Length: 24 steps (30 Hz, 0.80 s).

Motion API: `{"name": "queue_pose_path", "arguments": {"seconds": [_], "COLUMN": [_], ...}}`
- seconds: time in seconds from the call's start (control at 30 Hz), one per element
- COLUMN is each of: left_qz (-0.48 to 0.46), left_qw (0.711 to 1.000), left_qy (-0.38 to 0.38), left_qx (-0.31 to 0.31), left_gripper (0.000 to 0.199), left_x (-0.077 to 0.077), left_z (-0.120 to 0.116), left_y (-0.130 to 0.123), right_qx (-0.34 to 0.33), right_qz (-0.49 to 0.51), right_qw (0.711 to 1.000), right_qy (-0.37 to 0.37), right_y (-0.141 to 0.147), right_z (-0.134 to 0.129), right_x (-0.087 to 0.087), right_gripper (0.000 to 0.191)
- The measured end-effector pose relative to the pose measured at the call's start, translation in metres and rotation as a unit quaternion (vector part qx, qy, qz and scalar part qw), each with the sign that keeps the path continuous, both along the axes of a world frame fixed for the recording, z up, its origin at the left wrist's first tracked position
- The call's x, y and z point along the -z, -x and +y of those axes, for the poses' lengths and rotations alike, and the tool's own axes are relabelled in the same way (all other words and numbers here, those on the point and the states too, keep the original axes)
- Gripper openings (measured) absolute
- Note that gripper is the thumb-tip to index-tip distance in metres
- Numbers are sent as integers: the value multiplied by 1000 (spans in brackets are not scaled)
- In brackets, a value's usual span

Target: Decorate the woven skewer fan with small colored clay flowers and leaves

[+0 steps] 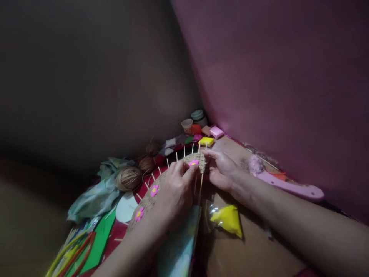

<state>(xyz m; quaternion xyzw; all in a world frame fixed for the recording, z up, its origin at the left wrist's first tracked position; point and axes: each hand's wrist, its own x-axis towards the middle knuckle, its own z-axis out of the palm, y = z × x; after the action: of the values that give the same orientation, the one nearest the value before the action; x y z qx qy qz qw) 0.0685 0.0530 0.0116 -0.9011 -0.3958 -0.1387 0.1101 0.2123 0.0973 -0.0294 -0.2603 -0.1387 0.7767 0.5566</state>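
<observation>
A curved band of woven twine (pixel 150 202) stands in front of me, with thin sticks poking up along its upper edge. Pink clay flowers with yellow centres dot its side, one flower (pixel 154 190) midway and another flower (pixel 139 214) lower left. My left hand (pixel 178 184) reaches across the band, its thumb and fingertips closed at a third pink flower (pixel 193 163) near the right end. My right hand (pixel 221 170) steadies that end, thumb at the top edge and fingers partly hidden beside it. Below lies an opened clear packet of yellow clay (pixel 228 220).
Balls of twine (pixel 128 179) and a crumpled cloth (pixel 95 196) lie left, near orange-handled scissors (pixel 83 250) and a green sheet (pixel 100 238). Clay packets (pixel 216 132), a small cup (pixel 187 125) and a jar (pixel 198 117) sit at the back. A pink-handled tool (pixel 288 186) rests right.
</observation>
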Motion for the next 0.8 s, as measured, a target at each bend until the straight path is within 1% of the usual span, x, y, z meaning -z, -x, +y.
{"name": "queue_pose_path", "arguments": {"seconds": [0.1,0.17,0.27,0.4,0.47,0.57,0.67,0.73,0.8], "left_qz": [19,2,-26,-42,-34,-4,19,-14,-71], "left_qw": [1000,1000,998,997,998,999,996,997,996], "left_qy": [19,1,-31,-34,-36,-46,-54,-34,4], "left_qx": [2,24,45,51,35,-17,-65,-69,-52], "left_gripper": [30,28,20,14,13,9,10,13,14], "left_x": [-3,-5,-6,-4,-2,-1,-1,0,0], "left_z": [-3,-1,7,20,24,26,27,29,32], "left_y": [-3,-4,-7,-19,-26,-38,-44,-44,-41], "right_qx": [0,-4,-17,-31,-29,-30,-33,-33,-31], "right_qz": [12,19,29,39,41,37,30,27,26], "right_qw": [1000,999,998,997,997,998,998,998,999], "right_qy": [23,34,45,54,52,48,45,40,34], "right_y": [0,0,-1,-3,-3,-2,0,1,2], "right_z": [-1,-2,-4,-4,-3,0,2,3,3], "right_x": [-3,-6,-10,-12,-11,-8,-5,-4,-5], "right_gripper": [8,11,17,24,24,19,28,31,31]}}
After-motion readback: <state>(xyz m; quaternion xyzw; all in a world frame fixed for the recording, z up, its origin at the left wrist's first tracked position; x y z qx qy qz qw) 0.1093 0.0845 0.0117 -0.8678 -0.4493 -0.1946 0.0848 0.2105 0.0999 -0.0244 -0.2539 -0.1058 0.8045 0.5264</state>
